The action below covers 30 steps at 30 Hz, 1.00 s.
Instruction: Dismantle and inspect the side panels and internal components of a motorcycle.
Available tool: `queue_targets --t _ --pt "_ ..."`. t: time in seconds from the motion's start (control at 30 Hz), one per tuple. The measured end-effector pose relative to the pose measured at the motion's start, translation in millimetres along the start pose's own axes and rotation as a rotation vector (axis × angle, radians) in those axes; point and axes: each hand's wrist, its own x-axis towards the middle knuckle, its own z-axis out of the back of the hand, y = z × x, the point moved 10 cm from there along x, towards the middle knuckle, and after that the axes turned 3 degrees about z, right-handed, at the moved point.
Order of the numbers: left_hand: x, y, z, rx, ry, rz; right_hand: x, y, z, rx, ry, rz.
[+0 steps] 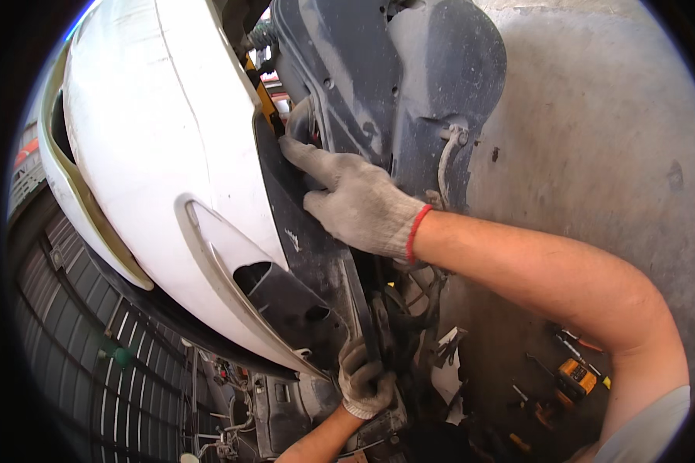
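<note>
A white car bumper (147, 116) with a dark inner edge (286, 208) fills the left and middle. My right hand (359, 197), in a grey knit glove with a red cuff, reaches in from the right. Its forefinger is stretched out against the dark inner edge, and the other fingers are partly hidden. Lower down, my left hand (365, 378), gloved as well, has its fingers curled round the lower end of that dark edge. A dark grey plastic wheel-arch liner (425, 85) lies beyond my right hand.
On the concrete floor (594, 139) at the lower right lie a yellow-and-black power tool (577, 378), a screwdriver (520, 393) and other hand tools. Dark suspension parts (409, 309) sit between the bumper and the floor. A slatted metal wall or roof (93, 347) shows at the lower left.
</note>
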Motion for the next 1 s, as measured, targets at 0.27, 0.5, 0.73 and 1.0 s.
queue_targets --t 0.27,0.5,0.73,1.0 --pt "-3.8 1.5 0.9 -0.022 -0.051 0.002 -57.2 -41.4 -20.0 0.235 0.201 -0.253" --pt "-10.6 16.1 11.0 -0.031 -0.207 0.175 -107.8 -67.0 -48.7 0.566 0.318 -0.510" --pt "-27.5 33.3 21.1 -0.131 -0.361 0.475 -123.1 -69.5 -48.0 0.358 0.247 -0.476" --pt "-55.7 55.5 30.2 -0.294 -0.541 0.673 -139.9 -55.7 -59.9 0.409 0.223 -0.591"
